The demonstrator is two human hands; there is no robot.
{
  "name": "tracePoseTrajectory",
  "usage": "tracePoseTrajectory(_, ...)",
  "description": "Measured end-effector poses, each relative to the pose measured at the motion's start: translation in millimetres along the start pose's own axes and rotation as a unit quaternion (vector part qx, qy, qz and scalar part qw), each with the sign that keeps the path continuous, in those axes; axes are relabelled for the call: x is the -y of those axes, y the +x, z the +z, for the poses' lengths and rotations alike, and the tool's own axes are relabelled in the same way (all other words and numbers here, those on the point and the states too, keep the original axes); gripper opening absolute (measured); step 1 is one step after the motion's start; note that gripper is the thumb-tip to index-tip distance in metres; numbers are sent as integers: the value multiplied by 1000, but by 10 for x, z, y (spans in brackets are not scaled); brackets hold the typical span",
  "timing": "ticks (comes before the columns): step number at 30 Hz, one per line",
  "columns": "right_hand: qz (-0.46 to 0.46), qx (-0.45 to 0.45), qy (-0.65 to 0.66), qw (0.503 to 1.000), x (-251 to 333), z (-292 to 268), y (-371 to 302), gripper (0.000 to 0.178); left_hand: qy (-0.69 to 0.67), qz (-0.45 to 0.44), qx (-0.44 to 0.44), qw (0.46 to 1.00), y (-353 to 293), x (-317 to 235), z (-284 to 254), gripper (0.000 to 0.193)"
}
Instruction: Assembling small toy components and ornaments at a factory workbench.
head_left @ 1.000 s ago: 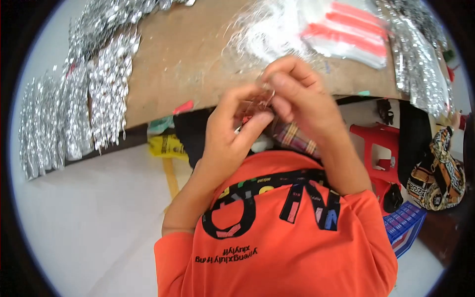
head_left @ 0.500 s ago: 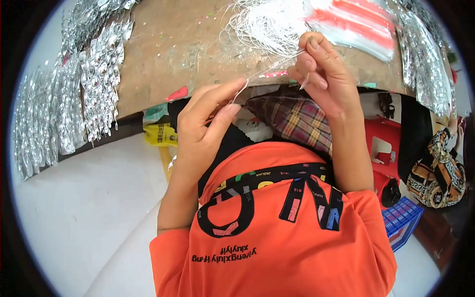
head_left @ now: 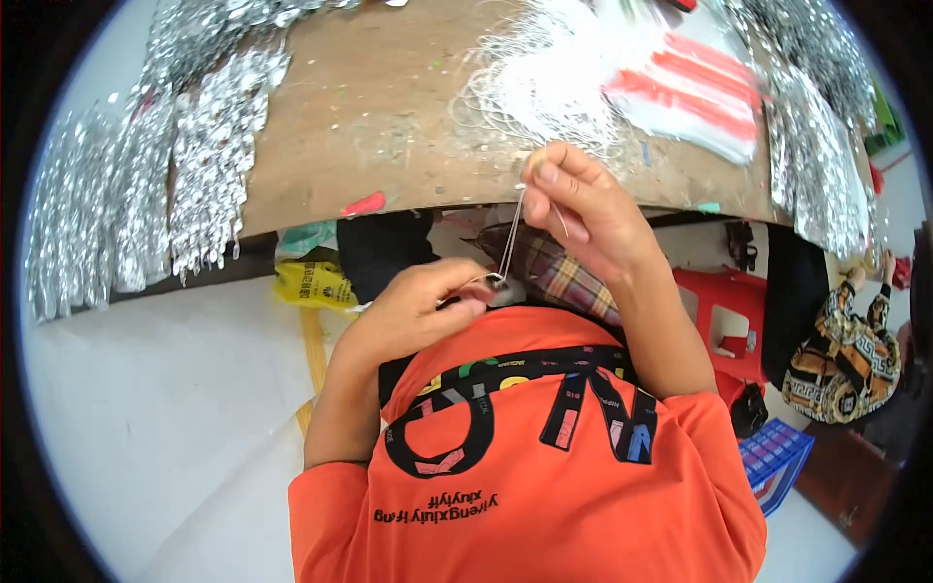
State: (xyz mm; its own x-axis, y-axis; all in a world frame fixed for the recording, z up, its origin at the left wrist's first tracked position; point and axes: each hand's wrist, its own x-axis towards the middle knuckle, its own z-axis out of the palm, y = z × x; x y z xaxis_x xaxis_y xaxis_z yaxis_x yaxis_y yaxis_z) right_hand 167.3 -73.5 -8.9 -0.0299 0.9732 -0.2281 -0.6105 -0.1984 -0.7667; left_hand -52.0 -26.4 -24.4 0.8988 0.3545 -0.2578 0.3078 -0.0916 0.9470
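Note:
A thin white string [head_left: 512, 231] runs doubled and taut between my two hands, in front of the table edge. My right hand [head_left: 601, 216] is raised near that edge and pinches the string's upper part between thumb and fingertips, with a loose end hanging by the fingers. Lower down, close to my lap, my left hand [head_left: 413, 309] has its fingers closed on the other end. A small dark spot shows at the left fingertips; I cannot make out what it is. Beyond my right hand lies a tangled heap of white string [head_left: 539, 83] on the table.
Silver foil strips [head_left: 209, 146] hang over the brown table [head_left: 360, 107] at left, and more silver strips [head_left: 821, 146] at right. A red-and-white bundle [head_left: 695, 92] lies beside the string heap. Right of me are a red stool [head_left: 729, 291], a blue basket [head_left: 777, 457] and another person [head_left: 846, 360].
My left hand has dropped toward my lap, and my right hand has moved left and down. The string between them has turned from slanting to nearly upright.

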Motion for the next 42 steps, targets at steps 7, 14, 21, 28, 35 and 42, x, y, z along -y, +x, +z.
tracePoseTrajectory(7,30,63,-19,997,-137,149,-44,10,-327,27,-70,942,104,-200,136,30)
tracePoseTrajectory(14,11,22,-39,999,-65,83,-47,10,-372,19,-185,909,217,-185,177,21)
tracePoseTrajectory(21,20,21,-48,998,-105,64,-40,10,-217,41,-290,931,245,-257,213,14)
tracePoseTrajectory(28,-218,-154,-421,867,64,80,-167,17,-138,33,-364,921,252,-270,233,7)
tracePoseTrajectory(35,-332,-26,-679,655,71,268,-171,19,-107,44,-359,926,290,-239,270,7)
tracePoseTrajectory(42,-383,-39,-706,594,-87,170,-97,15,-170,32,-348,922,268,-301,285,8)
